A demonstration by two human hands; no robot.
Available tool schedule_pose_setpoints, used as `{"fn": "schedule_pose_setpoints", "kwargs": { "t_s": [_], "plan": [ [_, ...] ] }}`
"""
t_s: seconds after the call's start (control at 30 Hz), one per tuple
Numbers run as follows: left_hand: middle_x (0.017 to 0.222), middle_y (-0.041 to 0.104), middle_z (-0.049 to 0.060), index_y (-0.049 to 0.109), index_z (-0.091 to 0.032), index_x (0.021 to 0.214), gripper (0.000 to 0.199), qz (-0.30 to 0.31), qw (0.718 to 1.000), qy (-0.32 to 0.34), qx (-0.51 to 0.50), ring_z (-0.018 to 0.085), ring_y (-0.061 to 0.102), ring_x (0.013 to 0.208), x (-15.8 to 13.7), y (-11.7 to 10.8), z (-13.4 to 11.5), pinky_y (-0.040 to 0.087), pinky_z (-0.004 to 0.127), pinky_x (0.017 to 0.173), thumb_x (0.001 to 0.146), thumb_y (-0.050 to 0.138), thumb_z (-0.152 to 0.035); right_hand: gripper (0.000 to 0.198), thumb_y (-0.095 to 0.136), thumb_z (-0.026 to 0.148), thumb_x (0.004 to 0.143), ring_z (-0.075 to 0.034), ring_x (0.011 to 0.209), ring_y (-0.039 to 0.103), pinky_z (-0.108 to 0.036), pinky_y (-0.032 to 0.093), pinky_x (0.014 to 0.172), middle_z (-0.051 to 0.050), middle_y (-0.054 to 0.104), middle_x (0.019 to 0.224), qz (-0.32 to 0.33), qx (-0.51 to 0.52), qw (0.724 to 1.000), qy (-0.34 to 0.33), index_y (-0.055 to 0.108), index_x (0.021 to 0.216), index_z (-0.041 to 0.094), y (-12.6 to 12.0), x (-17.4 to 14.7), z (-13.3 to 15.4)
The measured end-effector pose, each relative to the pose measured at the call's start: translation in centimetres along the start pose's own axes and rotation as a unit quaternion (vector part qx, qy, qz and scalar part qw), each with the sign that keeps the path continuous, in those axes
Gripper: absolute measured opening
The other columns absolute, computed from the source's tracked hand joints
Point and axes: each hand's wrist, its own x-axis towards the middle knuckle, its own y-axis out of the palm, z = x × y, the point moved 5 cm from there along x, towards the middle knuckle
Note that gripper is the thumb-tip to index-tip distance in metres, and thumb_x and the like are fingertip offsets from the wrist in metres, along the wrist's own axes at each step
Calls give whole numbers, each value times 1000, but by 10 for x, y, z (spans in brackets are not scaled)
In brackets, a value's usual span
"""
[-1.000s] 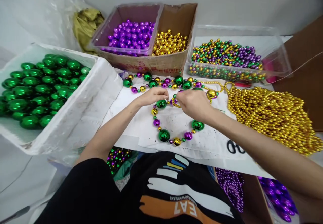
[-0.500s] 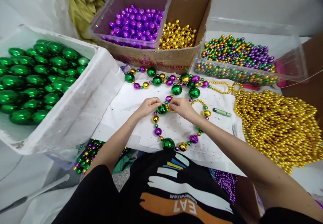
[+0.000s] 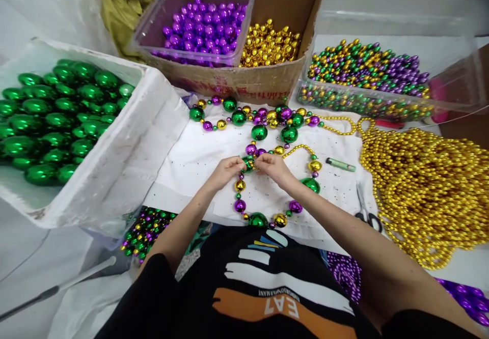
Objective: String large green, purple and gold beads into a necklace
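White foam box (image 3: 153,97) of big green beads (image 3: 59,115) is seen at far left. Left hand (image 3: 226,172): fingers pinched closed on the bead strand (image 3: 240,205) at its upper left; exact spot gripped is too small to tell. Strand is laid in a rough ring on white cloth (image 3: 191,166), its near edge right at the black shirt (image 3: 191,288). Mirror-shiny metallic finish, round beads, mixed sizes. Biggest are green, 3 seen; mid-size ones are gold and purple, split by tiny spacers. Plain small gold beads are strung along the top right. Right hand (image 3: 275,170): fingers pinched closed on the strand too, just beside the left. Farther right, a small green stick (image 3: 340,165) and black-handled scissors (image 3: 367,214) are placed, then gold bead strands (image 3: 428,191) are heaped.
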Motion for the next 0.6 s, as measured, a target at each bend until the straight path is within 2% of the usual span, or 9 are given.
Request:
{"fn": "schedule_pose_setpoints", "kwargs": {
  "t_s": [0.13,0.27,0.33,0.4,0.47,0.6],
  "plan": [
    [57,50,-4,61,-14,73,40,32,997,-19,-63,6,37,50,-2,29,7,30,21,52,69,74,-52,16,58,34,70,-13,56,48,-26,41,55,3,53,58,-20,-13,999,-27,56,63,20,-13,-4,-1],
    [54,41,-7,61,-15,78,35,-5,1000,4,-4,7,31,47,-12,42,9,24,22,48,78,65,-50,16,58,33,70,-13,58,46,-25,37,55,2,53,58,-21,-24,999,-42,56,62,19,-20,-12,-1],
    [54,42,-7,61,-16,79,29,-31,996,42,67,8,34,49,-16,41,7,32,23,51,84,59,-45,15,57,32,69,-13,58,47,-25,36,56,2,53,58,-18,-27,998,-46,56,62,19,-19,-13,-1],
    [56,45,-6,61,-17,78,26,-49,985,100,132,9,40,54,-16,37,1,43,27,65,88,55,-40,14,56,31,70,-13,58,47,-26,37,56,2,53,58,-11,-27,998,-48,55,62,19,-16,-12,-3],
    [60,51,-5,60,-18,78,25,-47,972,144,180,11,47,60,-13,31,-7,46,30,77,90,53,-38,15,55,31,71,-13,58,47,-26,38,57,2,52,58,-6,-27,998,-49,54,62,20,-14,-9,-4],
    [70,60,-2,61,-17,81,24,-24,955,147,255,13,53,67,-4,18,-28,42,26,70,92,49,-36,15,54,29,76,-14,59,50,-27,37,58,1,55,60,-5,-63,996,-61,56,65,19,-20,-12,6]
  ]
}}
